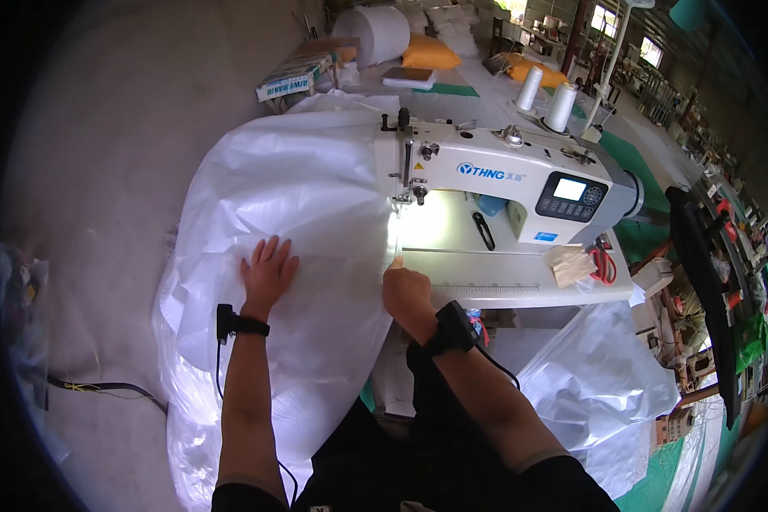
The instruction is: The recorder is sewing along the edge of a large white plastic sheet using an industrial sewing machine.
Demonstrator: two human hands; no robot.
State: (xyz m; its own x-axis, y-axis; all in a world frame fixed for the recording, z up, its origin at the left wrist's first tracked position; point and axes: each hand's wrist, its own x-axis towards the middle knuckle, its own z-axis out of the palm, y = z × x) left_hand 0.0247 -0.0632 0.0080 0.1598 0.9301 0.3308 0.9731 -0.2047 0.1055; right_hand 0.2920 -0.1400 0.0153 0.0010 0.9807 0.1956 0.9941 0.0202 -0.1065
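A wide, milky-white sheet covers the left end of a desk and hangs in folds over its side, its right edge running up to the lit needle area. The worker's left hand lies palm down on it, grip spread. At that right edge, the right hand has its fingers curled; whether its grip pinches the material cannot be told. The glossy sheet looks light, soft and slippery, apt to slide and crease, and is probably best held flat under an open palm and taken by its edge near the needle. Beyond stand a white sewing machine, a black cutter on its bed, two thread spools, brown paper and red-handled scissors.
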